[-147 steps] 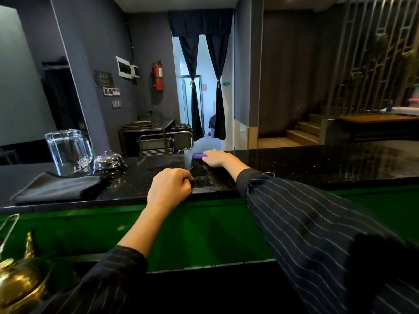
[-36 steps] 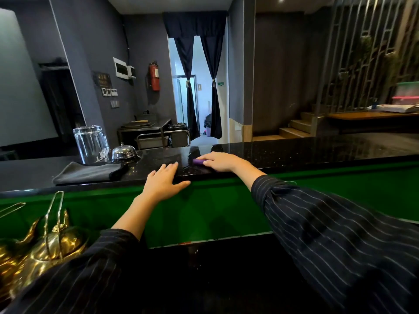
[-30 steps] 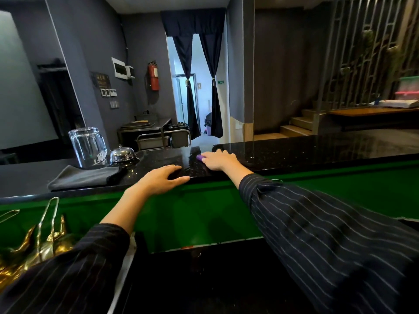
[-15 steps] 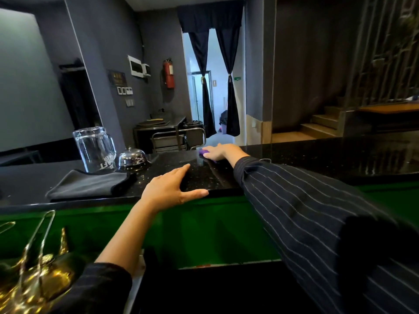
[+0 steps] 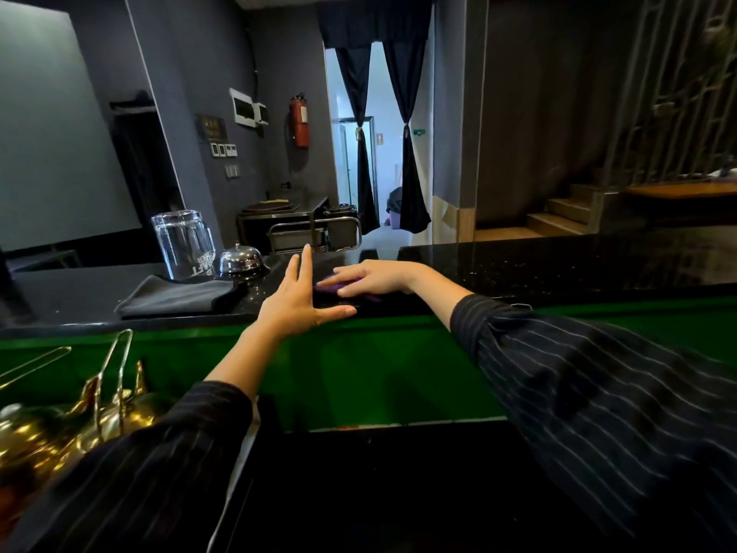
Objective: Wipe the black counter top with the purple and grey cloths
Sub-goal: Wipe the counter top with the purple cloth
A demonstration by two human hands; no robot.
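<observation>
The black speckled counter top (image 5: 538, 265) runs across the view above a green front panel. My right hand (image 5: 373, 278) lies flat on the purple cloth (image 5: 333, 288), pressing it onto the counter; only a purple edge shows under the fingers. My left hand (image 5: 297, 301) is lifted off the counter's near edge, fingers straight and spread, thumb out to the right, holding nothing. The folded grey cloth (image 5: 179, 298) rests on the counter to the left, untouched.
An upturned glass pitcher (image 5: 183, 245) and a chrome service bell (image 5: 240, 261) stand behind the grey cloth. Brass teapots (image 5: 60, 429) sit on the lower level at bottom left. A steel trolley (image 5: 315, 233) stands beyond the counter.
My left hand has risen off the counter edge, with fingers now pointing up. My right hand has slid the purple cloth back toward the near edge, close to the left hand.
</observation>
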